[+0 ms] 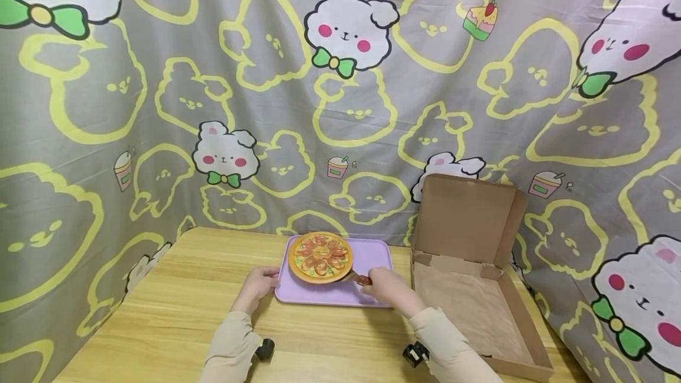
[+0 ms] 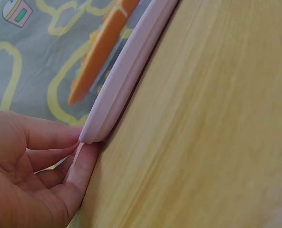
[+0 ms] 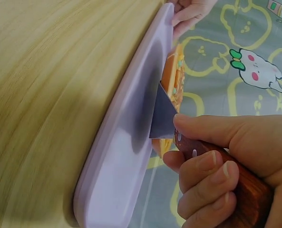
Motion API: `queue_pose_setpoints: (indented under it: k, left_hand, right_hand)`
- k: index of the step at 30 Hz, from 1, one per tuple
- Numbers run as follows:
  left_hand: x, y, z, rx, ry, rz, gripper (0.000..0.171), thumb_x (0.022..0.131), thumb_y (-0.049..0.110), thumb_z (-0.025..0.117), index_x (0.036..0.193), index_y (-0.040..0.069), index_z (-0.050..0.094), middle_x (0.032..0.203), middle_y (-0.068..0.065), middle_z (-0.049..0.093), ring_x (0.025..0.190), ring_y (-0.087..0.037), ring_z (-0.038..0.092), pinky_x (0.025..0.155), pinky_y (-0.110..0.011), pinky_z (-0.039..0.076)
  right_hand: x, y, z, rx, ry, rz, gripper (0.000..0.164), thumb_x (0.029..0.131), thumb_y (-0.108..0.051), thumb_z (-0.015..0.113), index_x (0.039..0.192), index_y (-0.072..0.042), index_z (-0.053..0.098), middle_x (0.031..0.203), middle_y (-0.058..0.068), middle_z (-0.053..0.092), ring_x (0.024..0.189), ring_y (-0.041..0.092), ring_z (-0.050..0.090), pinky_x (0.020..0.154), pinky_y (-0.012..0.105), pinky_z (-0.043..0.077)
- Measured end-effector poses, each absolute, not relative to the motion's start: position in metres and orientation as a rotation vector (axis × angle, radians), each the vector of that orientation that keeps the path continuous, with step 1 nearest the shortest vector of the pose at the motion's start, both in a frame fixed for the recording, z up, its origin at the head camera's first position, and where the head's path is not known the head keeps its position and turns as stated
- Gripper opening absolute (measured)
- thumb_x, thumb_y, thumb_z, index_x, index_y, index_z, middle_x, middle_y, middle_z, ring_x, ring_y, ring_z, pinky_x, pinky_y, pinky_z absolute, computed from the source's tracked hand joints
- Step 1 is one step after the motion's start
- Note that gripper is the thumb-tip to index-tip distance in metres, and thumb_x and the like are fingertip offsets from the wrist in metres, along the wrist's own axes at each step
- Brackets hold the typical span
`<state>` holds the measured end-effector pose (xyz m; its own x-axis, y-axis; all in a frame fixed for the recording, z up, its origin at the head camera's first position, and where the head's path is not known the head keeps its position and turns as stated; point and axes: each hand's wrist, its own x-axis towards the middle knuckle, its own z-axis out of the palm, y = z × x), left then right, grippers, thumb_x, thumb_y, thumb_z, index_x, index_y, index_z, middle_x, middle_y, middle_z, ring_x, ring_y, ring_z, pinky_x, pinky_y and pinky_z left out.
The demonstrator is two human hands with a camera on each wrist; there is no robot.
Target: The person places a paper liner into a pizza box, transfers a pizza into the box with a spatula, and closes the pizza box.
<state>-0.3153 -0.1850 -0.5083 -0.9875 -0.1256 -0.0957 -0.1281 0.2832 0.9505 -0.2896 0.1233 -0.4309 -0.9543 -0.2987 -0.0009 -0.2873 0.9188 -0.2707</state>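
A toy-looking pizza [image 1: 320, 257] with an orange crust rests on the metal blade of a pizza server [image 3: 163, 116], held over the left half of a lilac tray [image 1: 372, 253]. Its shadow falls on the tray, and a gap shows beneath the crust in the left wrist view. My right hand [image 1: 391, 289] grips the server's dark wooden handle [image 3: 245, 192], thumb along the top near the blade. At the tray's left edge, my left hand [image 1: 259, 283] pinches the rim between thumb and fingers [image 2: 53, 135]. The pizza hides part of the blade.
An open cardboard pizza box [image 1: 468, 306] stands right of the tray, its lid [image 1: 465, 217] raised against the curtain. Everything stands on a wood-grain table [image 1: 175, 312]. A grey patterned curtain [image 1: 298, 105] hangs behind and at both sides.
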Motion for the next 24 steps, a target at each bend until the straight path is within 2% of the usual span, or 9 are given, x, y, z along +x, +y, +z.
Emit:
queue_pose_setpoints:
  k: [12, 24]
  left_hand:
    - [-0.315, -0.184, -0.510, -0.245, 2.511, 1.874, 0.044, 0.078, -0.010, 0.058, 0.122, -0.016, 0.058, 0.109, -0.026, 0.066, 0.089, -0.020, 0.065, 0.079, -0.034, 0.059]
    - [-0.318, -0.187, -0.512, -0.203, 2.470, 1.912, 0.042, 0.079, -0.011, 0.058, 0.121, -0.018, 0.057, 0.108, -0.027, 0.066, 0.086, -0.018, 0.065, 0.079, -0.033, 0.059]
  right_hand:
    - [-0.272, 0.140, -0.417, -0.430, 3.076, -0.403, 0.028, 0.086, -0.030, 0.072, 0.072, -0.015, 0.053, 0.063, -0.002, 0.050, 0.059, 0.014, 0.046, 0.051, 0.031, 0.035]
    - [-0.250, 0.163, -0.413, -0.453, 3.091, -0.538, 0.027, 0.085, -0.022, 0.073, 0.071, -0.011, 0.053, 0.062, -0.002, 0.048, 0.057, 0.013, 0.043, 0.051, 0.025, 0.032]
